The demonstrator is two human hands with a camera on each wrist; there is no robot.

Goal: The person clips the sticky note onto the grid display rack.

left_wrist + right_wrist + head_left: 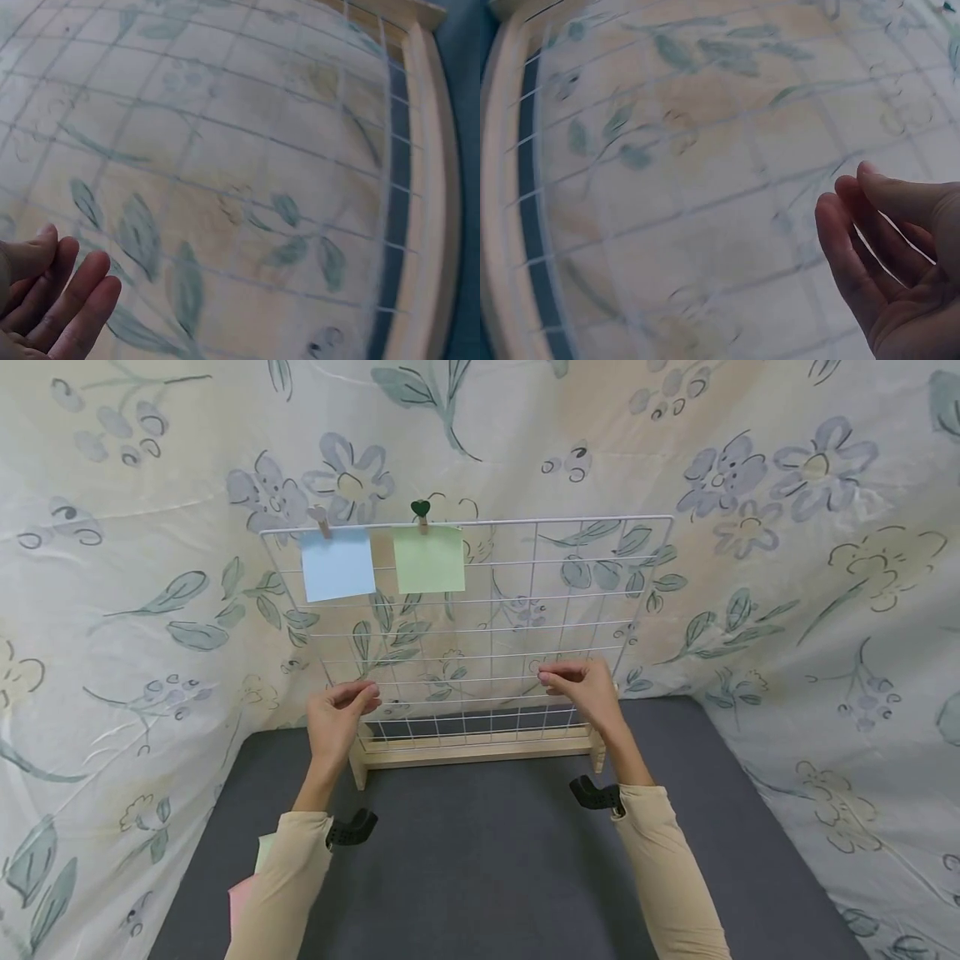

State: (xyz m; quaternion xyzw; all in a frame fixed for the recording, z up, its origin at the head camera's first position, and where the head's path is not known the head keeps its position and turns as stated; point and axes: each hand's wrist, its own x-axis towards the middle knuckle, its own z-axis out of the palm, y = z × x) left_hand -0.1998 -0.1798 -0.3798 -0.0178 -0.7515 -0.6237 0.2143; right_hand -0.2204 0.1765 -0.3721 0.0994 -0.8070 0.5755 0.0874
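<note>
A white wire grid panel (491, 631) stands upright in a wooden base (480, 750). From its top bar hang a blue paper square (337, 565) and a green paper square (429, 560). A clothespin with a dark green heart (421, 508) fastens the green one, and a pale-topped clothespin (319, 518) the blue. My left hand (335, 720) is raised before the grid's lower left, its thumb near the index fingertip and nothing between them. Before the lower right, my right hand (588, 687) also holds nothing, its fingers loosely bent, as the right wrist view shows.
Pink paper (240, 897) and light green paper (264, 850) lie at the table's left, partly hidden by my left sleeve. The dark grey table (480, 860) reaches back to a floral cloth (825, 568) behind and beside the grid. Black straps hang at both wrists.
</note>
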